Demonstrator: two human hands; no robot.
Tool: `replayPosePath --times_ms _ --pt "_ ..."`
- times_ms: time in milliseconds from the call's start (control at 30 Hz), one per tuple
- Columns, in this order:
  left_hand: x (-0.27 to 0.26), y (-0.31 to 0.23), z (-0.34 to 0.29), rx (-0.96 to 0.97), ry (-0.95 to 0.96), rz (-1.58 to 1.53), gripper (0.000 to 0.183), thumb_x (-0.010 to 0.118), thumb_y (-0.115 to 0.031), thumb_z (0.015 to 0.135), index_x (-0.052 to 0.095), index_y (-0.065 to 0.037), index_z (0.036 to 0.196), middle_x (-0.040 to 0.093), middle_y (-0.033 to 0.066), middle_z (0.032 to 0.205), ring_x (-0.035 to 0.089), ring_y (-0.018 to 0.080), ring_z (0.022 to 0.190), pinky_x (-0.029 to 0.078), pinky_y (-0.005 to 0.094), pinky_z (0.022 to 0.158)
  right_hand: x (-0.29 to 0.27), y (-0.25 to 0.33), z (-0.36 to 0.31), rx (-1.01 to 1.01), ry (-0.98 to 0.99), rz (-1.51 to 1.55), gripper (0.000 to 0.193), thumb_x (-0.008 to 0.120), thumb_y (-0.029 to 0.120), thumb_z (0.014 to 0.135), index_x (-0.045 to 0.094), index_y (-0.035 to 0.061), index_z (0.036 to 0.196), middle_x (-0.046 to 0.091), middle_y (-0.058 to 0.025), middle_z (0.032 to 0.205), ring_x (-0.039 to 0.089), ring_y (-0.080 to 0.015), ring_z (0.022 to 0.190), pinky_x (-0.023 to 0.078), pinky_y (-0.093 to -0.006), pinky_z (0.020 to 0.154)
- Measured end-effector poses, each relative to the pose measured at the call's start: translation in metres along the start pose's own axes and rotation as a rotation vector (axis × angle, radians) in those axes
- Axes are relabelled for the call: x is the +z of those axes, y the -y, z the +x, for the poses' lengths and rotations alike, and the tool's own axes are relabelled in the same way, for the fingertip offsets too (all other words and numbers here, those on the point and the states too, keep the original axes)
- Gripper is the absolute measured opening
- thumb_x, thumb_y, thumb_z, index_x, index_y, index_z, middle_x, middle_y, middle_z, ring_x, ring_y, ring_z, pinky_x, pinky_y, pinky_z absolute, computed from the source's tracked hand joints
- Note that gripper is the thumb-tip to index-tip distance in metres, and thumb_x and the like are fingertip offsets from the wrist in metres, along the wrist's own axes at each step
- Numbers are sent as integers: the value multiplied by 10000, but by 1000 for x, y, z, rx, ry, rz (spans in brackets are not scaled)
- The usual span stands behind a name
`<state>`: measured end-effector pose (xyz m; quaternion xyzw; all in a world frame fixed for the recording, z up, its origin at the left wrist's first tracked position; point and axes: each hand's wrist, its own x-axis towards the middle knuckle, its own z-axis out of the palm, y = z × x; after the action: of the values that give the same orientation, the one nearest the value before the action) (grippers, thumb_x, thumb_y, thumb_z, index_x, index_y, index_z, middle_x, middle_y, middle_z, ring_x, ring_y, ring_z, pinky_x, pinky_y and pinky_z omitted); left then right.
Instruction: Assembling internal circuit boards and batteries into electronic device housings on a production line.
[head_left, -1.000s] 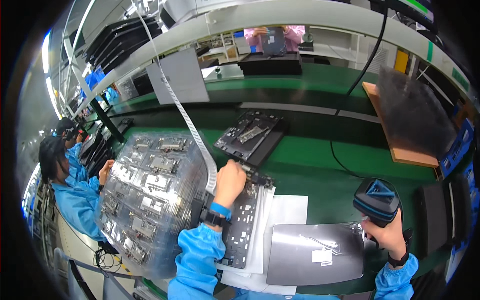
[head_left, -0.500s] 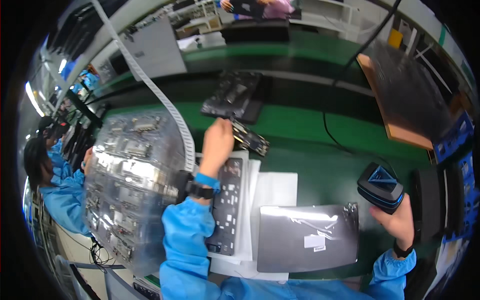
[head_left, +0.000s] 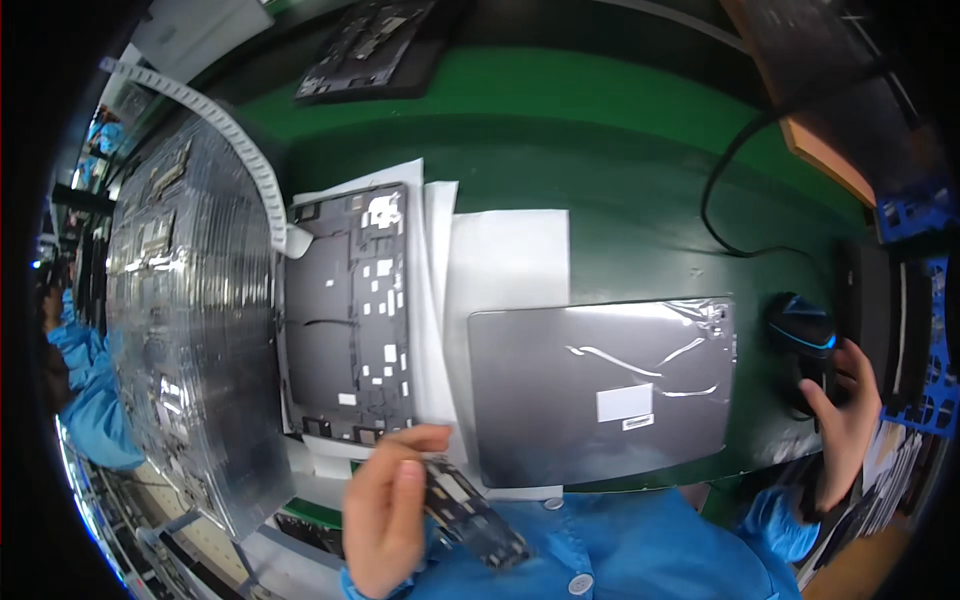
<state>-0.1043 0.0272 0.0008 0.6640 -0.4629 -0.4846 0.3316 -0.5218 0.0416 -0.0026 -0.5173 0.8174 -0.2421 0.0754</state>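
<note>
Close to my body, my left hand [head_left: 388,510] pinches one end of a narrow dark circuit board [head_left: 475,525], which tilts down to the right. At the right, a black handheld scanner [head_left: 802,328] with a blue light strip rests on the green table. My right hand [head_left: 848,405] is at its handle, with thumb and fingers apart and the handle partly between them. Between my hands lies a grey laptop cover [head_left: 590,400] with film and white labels. Beyond my left hand sits a dark laptop casing [head_left: 345,320] dotted with white pads.
Stacked clear plastic trays [head_left: 190,330] holding boards stand at the left, beside a pale ribbed strip [head_left: 225,120]. White paper sheets [head_left: 510,250] lie under the casing. Another dark casing [head_left: 365,50] is at the back. A black cable [head_left: 710,190] curves across the right.
My left hand has drawn the circuit board from the back toward my body. The scanner has lowered to the table and my right hand's grip has loosened. The view has tilted down.
</note>
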Motion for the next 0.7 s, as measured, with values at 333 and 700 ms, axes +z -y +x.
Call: replayPosePath --times_ms 333,700 --pt "0 30 2 -121 237 -219 318 335 -167 1081 524 53 948 650 273 1172 669 282 1027 522 391 943 86 113 -53 -808 605 114 866 920 285 586 563 -7 1319 448 -306 1441 366 -565 1360 250 -754 1068" --pt "-4 33 21 355 335 -373 205 416 -92 1034 504 13 882 652 284 1230 657 291 986 495 384 950 106 96 -73 -920 260 66 797 823 286 738 509 -58 1384 478 -340 1422 410 -566 1355 282 -723 1081"
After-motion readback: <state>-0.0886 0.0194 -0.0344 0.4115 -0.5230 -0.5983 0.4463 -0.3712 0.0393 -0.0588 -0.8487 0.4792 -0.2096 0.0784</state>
